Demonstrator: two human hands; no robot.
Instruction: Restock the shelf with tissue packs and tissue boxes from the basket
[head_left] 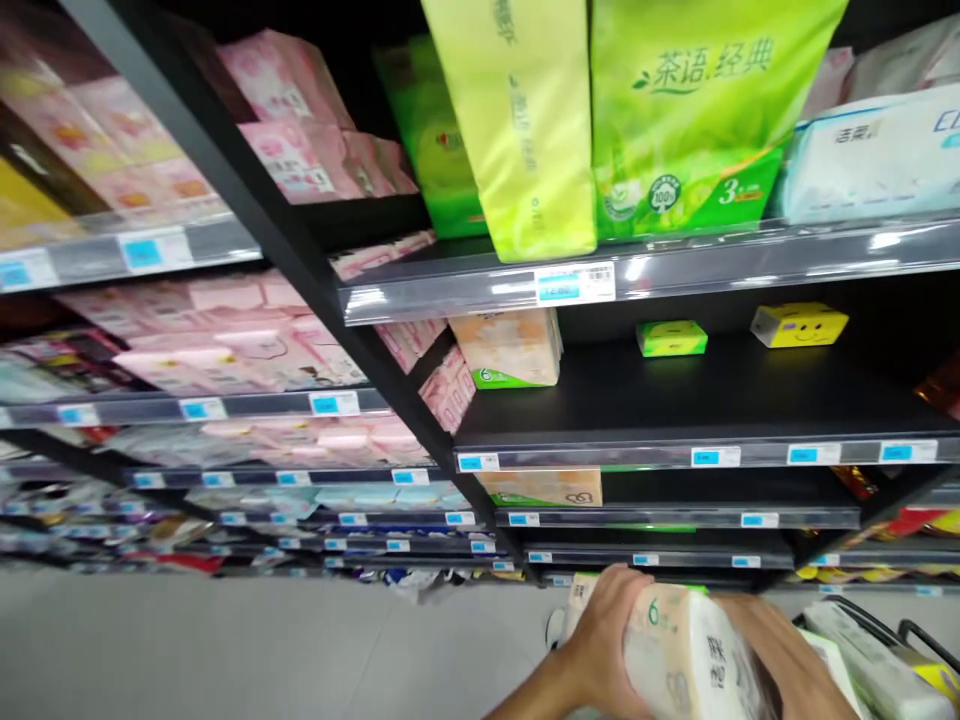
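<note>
My left hand (604, 640) clenches a soft cream plastic-wrapped tissue pack (686, 655) above the pale grey tiled floor (262, 640). My right hand (795, 650) is against its far side, though I can't tell how it grips. Black metal store shelves (637, 450) stacked with tissue packs stand ahead, a black-railed shopping cart (926, 640) just right.

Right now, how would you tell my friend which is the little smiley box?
Look at the black store shelving. On the black shelf under the big green tissue bags, go right. The small yellow box has a smiling face, and the small box beside it is green.

Two hands (604, 640) (795, 650), one tissue pack (686, 655), two small boxes (671, 338) (799, 325).
</note>
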